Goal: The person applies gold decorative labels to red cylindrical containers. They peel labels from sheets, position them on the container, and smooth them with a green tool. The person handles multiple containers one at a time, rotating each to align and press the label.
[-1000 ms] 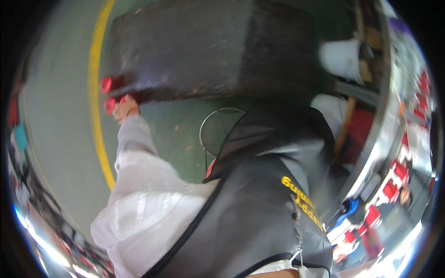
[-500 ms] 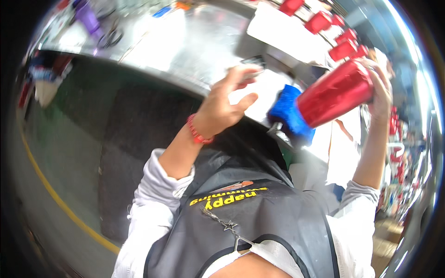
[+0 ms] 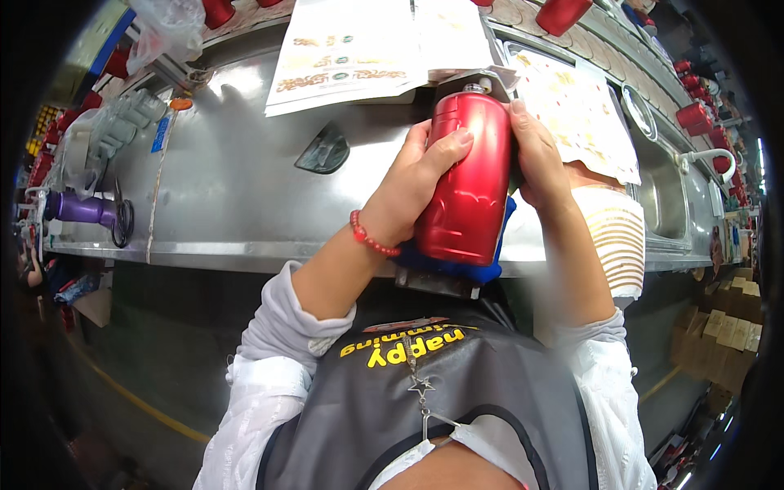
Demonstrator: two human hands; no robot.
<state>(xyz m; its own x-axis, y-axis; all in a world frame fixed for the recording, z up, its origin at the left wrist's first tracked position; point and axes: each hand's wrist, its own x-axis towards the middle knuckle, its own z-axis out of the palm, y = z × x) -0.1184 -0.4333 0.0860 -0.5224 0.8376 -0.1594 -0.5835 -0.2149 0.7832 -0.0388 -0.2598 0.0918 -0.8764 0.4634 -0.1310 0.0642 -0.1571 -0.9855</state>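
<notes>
A shiny red metal bottle (image 3: 467, 181) lies lengthwise in front of me, its narrow silvery end pointing away. My left hand (image 3: 416, 180) wraps its left side, the thumb pressed across the top. Against the right side, near the far end, rests my right hand (image 3: 539, 159), its fingers curved along the bottle. Under the bottle, blue cloth (image 3: 492, 267) shows on a small support at the counter's near edge. To the left of my hands lies a dark, translucent wedge-shaped piece (image 3: 325, 149). The undersides of the bottle and of my fingers are hidden.
Printed white sheets (image 3: 343, 73) lie at the back of the metal counter (image 3: 237, 180). At right are a patterned sheet (image 3: 567, 114), a stack of white ringed containers (image 3: 616, 245) and a sink (image 3: 661, 192). A purple tool (image 3: 77, 208) with a black cord lies far left.
The bottle has moved from the right to the middle, above the blue cloth. My left hand, open and holding nothing before, now grips it along with my right. The view has turned.
</notes>
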